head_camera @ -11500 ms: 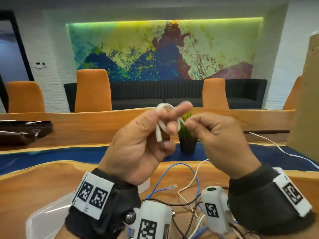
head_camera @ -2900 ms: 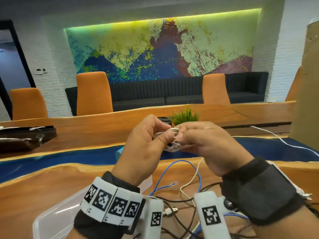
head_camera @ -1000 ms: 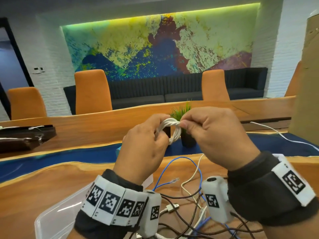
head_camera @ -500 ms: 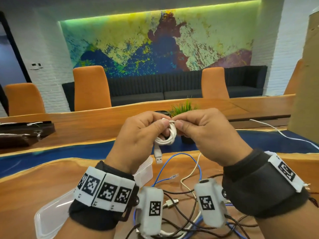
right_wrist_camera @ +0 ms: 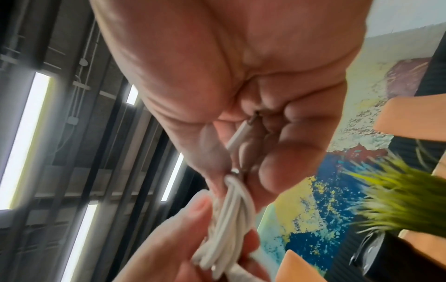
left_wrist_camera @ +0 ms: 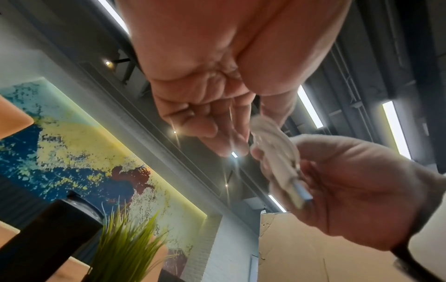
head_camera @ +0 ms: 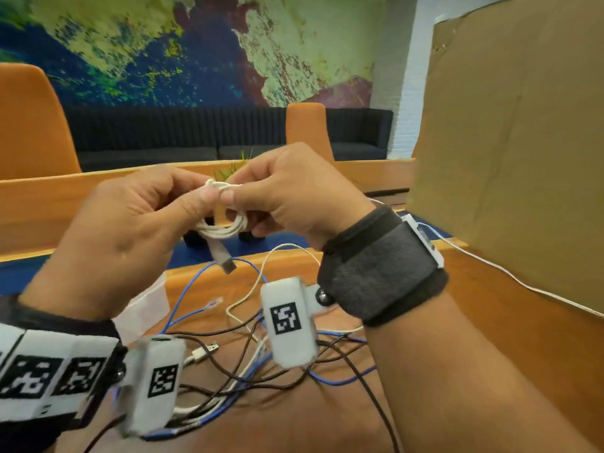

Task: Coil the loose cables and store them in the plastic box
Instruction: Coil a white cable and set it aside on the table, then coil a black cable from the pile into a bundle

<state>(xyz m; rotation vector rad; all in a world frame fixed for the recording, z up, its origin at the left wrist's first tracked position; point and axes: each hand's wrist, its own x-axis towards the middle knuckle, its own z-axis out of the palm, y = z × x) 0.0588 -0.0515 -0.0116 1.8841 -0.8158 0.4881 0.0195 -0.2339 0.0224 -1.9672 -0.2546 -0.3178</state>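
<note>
While pinched in mid-air between left hand (head_camera: 121, 237) and right hand (head_camera: 294, 197), looks light and limp: white cable coil (head_camera: 222, 225), a small bundle of several thin loops, held well above the table (head_camera: 490, 322). Left thumb and forefinger clamped on the upper left of the loops. Right fingers curled in, thumb and forefinger nipping the top of the bundle, at a turn of cord wrapped across it. Dangling free below on a short tail: USB plug (head_camera: 224, 259). Tucked against the right palm among the curled fingers, in the right wrist view: what looks like the other connector end (right_wrist_camera: 237, 138).

Judging by the look: soft, springy, smooth-jacketed, prone to unwinding on any slackening of the pinch. No weight to speak of, so no call for a hard squeeze; just enough pressure to keep the loops stacked. Best taken across the wrapped waist, all strands together, never by the plug or by a single loop, for fear of pulling the coil open. Avoid sharp bends at the neck of the plug, likely the weakest spot.

Low at the left, partly hidden behind the left hand: plastic box (head_camera: 143, 308), translucent, on the table. Spread beneath the wrists: loose cables (head_camera: 242, 364), blue, black and white, tangled, not yet coiled. Mind the dangling plug on the way down, apt to snag in that tangle.
</note>
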